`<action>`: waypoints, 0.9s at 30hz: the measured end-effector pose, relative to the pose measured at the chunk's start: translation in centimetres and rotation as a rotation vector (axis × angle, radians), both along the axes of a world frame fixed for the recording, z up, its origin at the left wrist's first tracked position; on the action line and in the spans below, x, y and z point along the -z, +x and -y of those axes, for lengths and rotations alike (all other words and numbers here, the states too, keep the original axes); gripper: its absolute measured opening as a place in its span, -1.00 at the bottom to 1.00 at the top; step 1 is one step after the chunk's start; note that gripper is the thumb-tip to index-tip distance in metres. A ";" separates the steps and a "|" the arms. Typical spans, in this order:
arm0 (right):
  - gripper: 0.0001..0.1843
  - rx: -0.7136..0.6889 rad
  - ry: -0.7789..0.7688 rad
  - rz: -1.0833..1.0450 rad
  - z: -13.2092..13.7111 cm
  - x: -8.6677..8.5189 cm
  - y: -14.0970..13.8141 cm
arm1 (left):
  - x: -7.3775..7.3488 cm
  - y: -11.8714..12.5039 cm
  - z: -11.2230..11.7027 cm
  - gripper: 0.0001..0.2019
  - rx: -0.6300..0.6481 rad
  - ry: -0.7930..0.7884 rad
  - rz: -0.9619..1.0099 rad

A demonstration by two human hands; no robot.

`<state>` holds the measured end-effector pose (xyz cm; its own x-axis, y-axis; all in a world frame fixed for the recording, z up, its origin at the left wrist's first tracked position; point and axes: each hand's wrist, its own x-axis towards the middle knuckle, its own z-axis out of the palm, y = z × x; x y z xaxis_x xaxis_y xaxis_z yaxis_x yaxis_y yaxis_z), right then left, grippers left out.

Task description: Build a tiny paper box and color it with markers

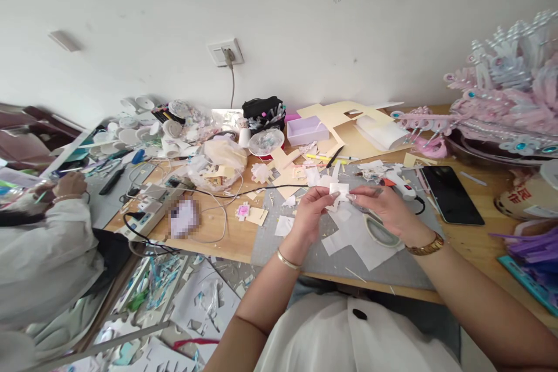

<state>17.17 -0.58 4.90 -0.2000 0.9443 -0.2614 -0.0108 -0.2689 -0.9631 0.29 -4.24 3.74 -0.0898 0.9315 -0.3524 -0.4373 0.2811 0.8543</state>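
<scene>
We look from a head-worn camera, forward and down over the tabletop [226, 238]. It sits close above our hands. The wall [279, 17] fills the top.

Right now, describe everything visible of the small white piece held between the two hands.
The white paper piece is small, roughly square, flat and thin. It is held above the grey mat, pinched at its left edge by the left hand and at its right by the right hand. Finer detail is too small to tell.

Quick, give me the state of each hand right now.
Left hand: closed, fingers pinching the paper piece.
Right hand: closed, fingers pinching the same paper piece from the other side.
</scene>
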 end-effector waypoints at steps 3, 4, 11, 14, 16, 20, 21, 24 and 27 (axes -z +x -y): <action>-0.74 0.028 -0.003 -0.007 0.0 -0.1 -0.1 | 0.0 0.1 0.0 -0.70 0.011 -0.009 -0.011; -0.74 0.027 -0.001 -0.005 0.0 0.0 -0.2 | 0.0 0.1 0.0 -0.70 0.014 -0.012 -0.012; -0.78 0.022 0.008 0.008 -0.3 0.8 0.2 | 0.0 -1.3 -0.2 -0.68 0.078 -0.044 0.011; -0.76 0.074 0.030 0.016 -0.6 1.0 0.8 | 0.3 -3.0 -0.5 -0.72 0.003 0.019 -0.161; -0.78 0.127 0.071 0.032 -1.0 1.1 1.2 | 0.7 -4.1 -1.0 -0.81 -0.058 0.098 -0.431; -0.78 0.254 0.074 0.059 -1.6 1.4 2.0 | 1.3 -5.1 -2.3 -0.90 -0.004 0.196 -1.094; -0.77 0.276 0.063 0.055 -1.7 1.4 2.1 | 1.3 -5.1 -2.7 -0.87 0.060 0.204 -1.207; -0.76 0.296 0.043 0.051 -1.8 1.5 2.1 | 1.2 -4.4 -4.2 -0.77 0.262 0.204 -1.402; -0.76 0.289 0.053 0.079 -1.8 1.7 2.1 | 0.9 -3.9 -5.7 -0.62 0.397 0.255 -1.507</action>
<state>19.26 1.26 3.23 0.0982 0.9718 -0.2145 -0.0042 -0.2151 -0.9766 -3.66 1.45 2.86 0.0553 0.9985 -0.0050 0.8868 -0.0468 0.4599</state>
